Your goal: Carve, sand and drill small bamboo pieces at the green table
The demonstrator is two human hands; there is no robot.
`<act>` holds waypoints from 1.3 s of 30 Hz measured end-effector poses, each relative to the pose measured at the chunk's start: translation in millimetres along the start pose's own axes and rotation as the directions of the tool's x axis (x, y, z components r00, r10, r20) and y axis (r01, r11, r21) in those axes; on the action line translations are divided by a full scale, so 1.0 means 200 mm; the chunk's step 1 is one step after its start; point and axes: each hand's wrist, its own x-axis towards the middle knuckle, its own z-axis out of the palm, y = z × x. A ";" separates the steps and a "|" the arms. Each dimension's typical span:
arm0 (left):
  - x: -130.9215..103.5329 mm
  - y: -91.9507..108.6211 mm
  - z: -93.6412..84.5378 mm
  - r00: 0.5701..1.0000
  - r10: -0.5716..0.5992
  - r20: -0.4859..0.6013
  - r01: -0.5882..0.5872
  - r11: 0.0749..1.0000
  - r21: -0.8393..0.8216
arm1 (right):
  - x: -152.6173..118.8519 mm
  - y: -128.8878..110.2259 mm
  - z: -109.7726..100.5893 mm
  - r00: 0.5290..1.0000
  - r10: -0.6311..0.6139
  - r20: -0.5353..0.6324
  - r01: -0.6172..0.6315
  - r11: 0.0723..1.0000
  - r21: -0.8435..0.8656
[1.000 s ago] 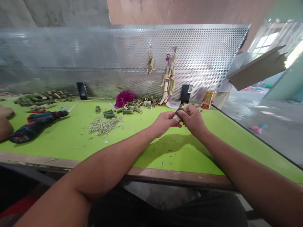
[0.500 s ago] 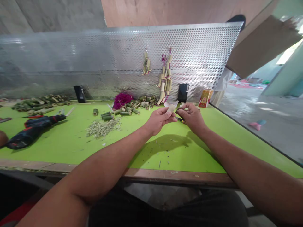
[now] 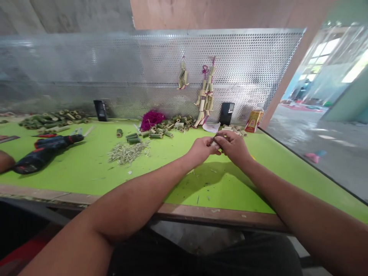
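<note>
My left hand [image 3: 202, 149] is closed around a small pale bamboo piece [image 3: 214, 143], most of which the fingers cover. Close against it, my right hand [image 3: 233, 144] is closed on a small dark thing, thin and flat as far as it shows; its kind cannot be made out. The two hands meet above the green tabletop [image 3: 178, 188], their fingertips touching around the bamboo. Behind them lie a white paper [image 3: 211, 127] and several pale peeled bamboo pieces [image 3: 234, 129].
Green bamboo pieces [image 3: 156, 135], purple string [image 3: 151, 119] and shavings [image 3: 126, 152] lie left of my hands. A cordless drill [image 3: 43, 153] rests farther left. Strung bamboo figures [image 3: 204, 94] hang on the perforated metal panel [image 3: 244, 69]. Near the right edge are a phone [image 3: 227, 113] and a drink carton [image 3: 254, 120].
My hands have come together, and the dark thing in my right hand now meets the bamboo piece. The view has shifted slightly; the cardboard at upper right is gone from sight.
</note>
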 end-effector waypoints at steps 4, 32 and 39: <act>0.01 -0.01 -0.02 0.995 0.010 0.101 0.007 0.986 -0.165 | 0.01 -0.01 -0.04 0.992 -0.128 -0.020 0.126 0.988 -0.087; 0.01 -0.01 -0.03 0.988 0.143 0.056 -0.151 0.970 0.191 | -0.01 0.01 -0.02 0.996 0.008 0.084 -0.014 0.998 0.062; -0.01 0.04 -0.08 0.976 0.038 0.213 0.004 0.981 -0.196 | 0.04 0.06 -0.11 0.983 -0.049 0.179 0.035 0.996 0.080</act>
